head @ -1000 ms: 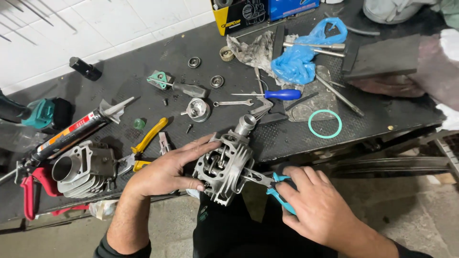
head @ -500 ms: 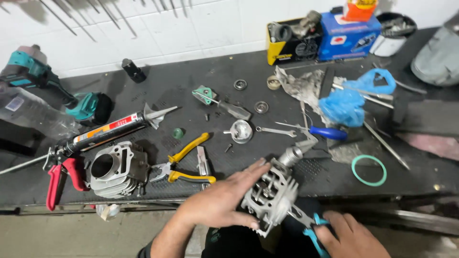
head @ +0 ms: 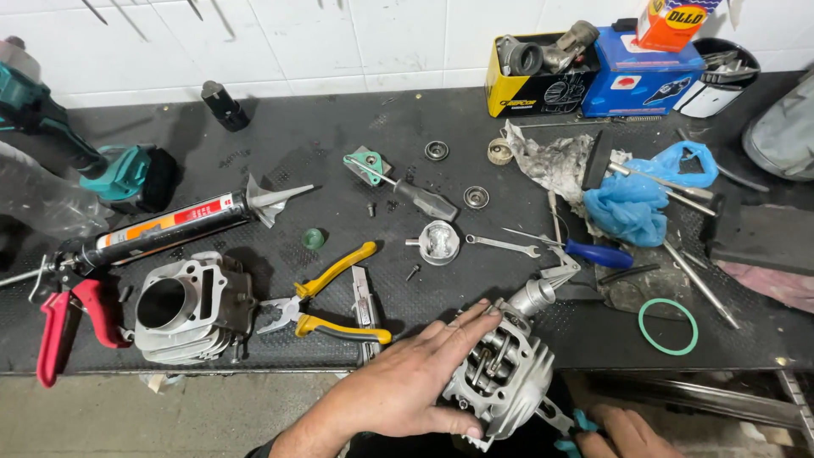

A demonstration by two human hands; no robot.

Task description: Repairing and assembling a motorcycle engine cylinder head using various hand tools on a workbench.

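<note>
My left hand [head: 407, 382] grips a grey metal cylinder head [head: 509, 365] at the front edge of the black workbench [head: 280, 161], fingers spread over its finned side. My right hand [head: 623, 431] is low at the frame's bottom edge, closed on a tool with teal handles [head: 577, 424] whose tip meets the head's lower right. Most of that hand is cut off by the frame.
A grey engine cylinder [head: 191, 307] stands at the front left beside yellow-handled pliers [head: 326, 305] and a caulking gun [head: 144, 233]. A piston [head: 439, 242], wrench [head: 502, 246], blue screwdriver [head: 593, 252], green ring [head: 668, 326], blue rag [head: 636, 199] and boxes [head: 593, 72] lie behind.
The view has swung left and up the bench. My hands and the cylinder head have dropped toward the frame's bottom; my right hand is now mostly out of view.
</note>
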